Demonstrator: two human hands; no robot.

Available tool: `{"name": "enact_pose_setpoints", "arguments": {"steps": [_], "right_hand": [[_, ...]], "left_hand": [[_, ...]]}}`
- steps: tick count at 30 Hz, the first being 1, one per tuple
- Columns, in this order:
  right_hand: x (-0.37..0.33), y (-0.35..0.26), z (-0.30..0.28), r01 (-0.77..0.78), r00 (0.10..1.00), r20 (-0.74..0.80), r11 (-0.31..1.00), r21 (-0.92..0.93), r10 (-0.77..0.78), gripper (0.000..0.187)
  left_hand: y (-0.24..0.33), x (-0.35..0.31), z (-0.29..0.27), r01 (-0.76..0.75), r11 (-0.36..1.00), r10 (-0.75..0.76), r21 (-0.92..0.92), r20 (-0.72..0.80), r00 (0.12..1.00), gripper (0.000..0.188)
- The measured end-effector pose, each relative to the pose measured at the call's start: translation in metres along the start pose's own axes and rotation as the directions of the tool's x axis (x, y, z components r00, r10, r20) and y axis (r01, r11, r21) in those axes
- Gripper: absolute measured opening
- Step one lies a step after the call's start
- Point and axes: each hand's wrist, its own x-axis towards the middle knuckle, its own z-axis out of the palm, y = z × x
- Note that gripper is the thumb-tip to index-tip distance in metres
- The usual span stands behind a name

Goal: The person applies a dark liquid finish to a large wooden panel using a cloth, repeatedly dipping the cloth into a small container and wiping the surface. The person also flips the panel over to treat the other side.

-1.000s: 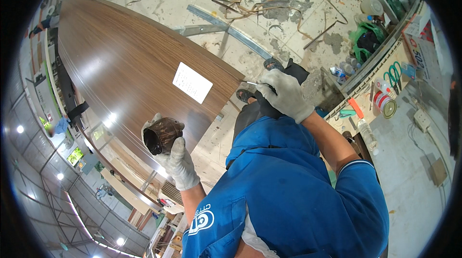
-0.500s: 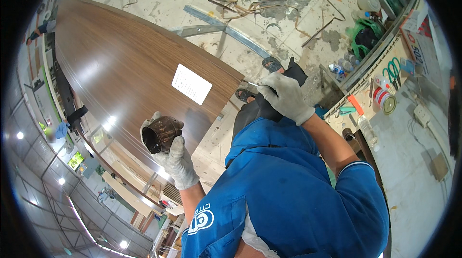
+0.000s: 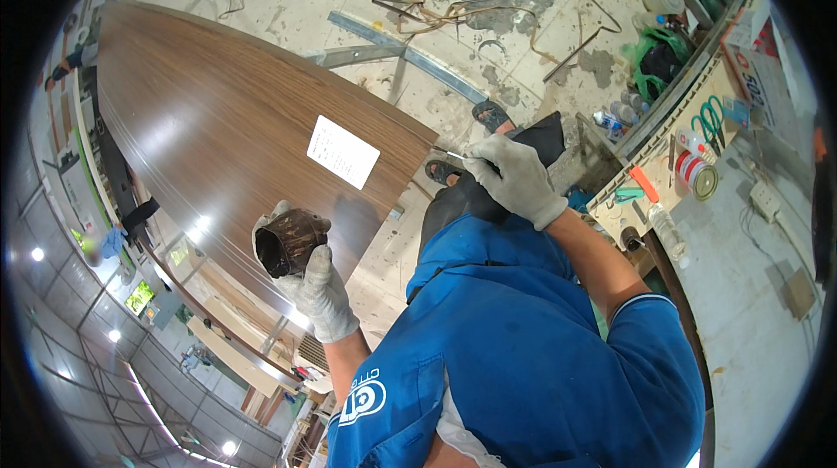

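Observation:
My gloved left hand (image 3: 321,298) grips a paint-smeared brown cup (image 3: 299,242), tilted so that its dark inside shows. The cup is above the front part of a wood-grain panel (image 3: 235,119). In my gloved right hand (image 3: 514,178), a small thin brush (image 3: 453,155) with a pale handle is pinched between thumb and fingers. Its dark tip is at the panel's near right corner; whether it touches the edge is hard to tell. A white printed label (image 3: 343,152) lies on the panel.
To the right a bench (image 3: 741,267) carries a red and white tin (image 3: 697,175), green-handled scissors (image 3: 711,119), a clear bottle (image 3: 668,235) and a power strip (image 3: 765,206). Metal stand legs (image 3: 443,74) and loose strapping (image 3: 497,1) lie on the floor beyond the panel.
The whole view has shifted slightly. Both hands keep nearly the same pose, with the brush still by the panel's corner and the cup still held.

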Motion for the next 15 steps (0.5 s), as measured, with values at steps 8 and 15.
{"name": "enact_pose_setpoints", "arguments": {"steps": [8, 15], "right_hand": [[0.003, -0.012, -0.004, -0.092, 0.995, 0.033, 0.995, 0.026, 0.091, 0.015], [0.007, -0.017, -0.003, -0.126, 0.986, 0.109, 0.992, -0.027, 0.129, 0.016]], "left_hand": [[0.002, -0.001, 0.004, -0.005, 1.0, 0.005, 0.0, 0.026, 1.0, 0.09], [0.002, -0.003, 0.003, -0.012, 1.0, 0.012, -0.009, 0.018, 1.0, 0.089]]}}
